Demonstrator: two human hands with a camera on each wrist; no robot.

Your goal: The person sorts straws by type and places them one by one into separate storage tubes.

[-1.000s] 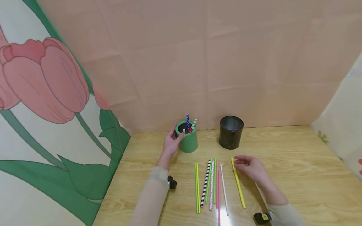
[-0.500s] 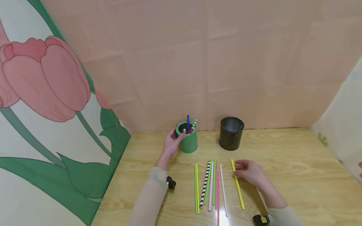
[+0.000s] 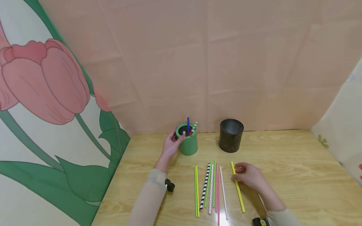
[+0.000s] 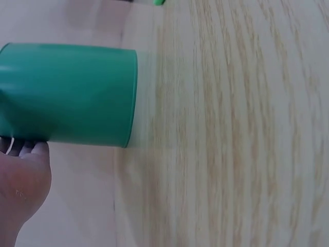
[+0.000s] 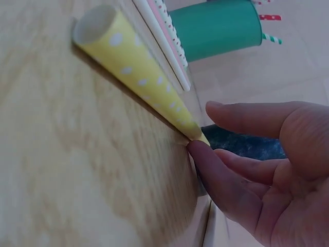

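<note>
My left hand (image 3: 170,146) grips the rim and side of a green cup (image 3: 189,146), which stands upright at the back of the table. A blue dotted straw (image 3: 188,126), a green-striped straw (image 3: 194,125) and a red dotted straw (image 3: 190,133) stick up from it, with a pale straw end (image 3: 184,133) by my thumb. My right hand (image 3: 250,176) is over a yellow straw (image 3: 239,196) with white dots, lying on the table. In the right wrist view a fingertip (image 5: 196,149) meets the straw's side, while the thumb stays apart from it.
A black cup (image 3: 231,138) stands at the back, right of the green one. Several straws lie in a loose row in front, among them a black-striped straw (image 3: 205,188), a pink straw (image 3: 216,191) and a white straw (image 3: 223,193). A covered wall (image 3: 209,78) rises behind the table.
My right hand has come slightly toward me along the yellow straw, its thumb now crossing over the straw. The left hand keeps its hold on the green cup.
</note>
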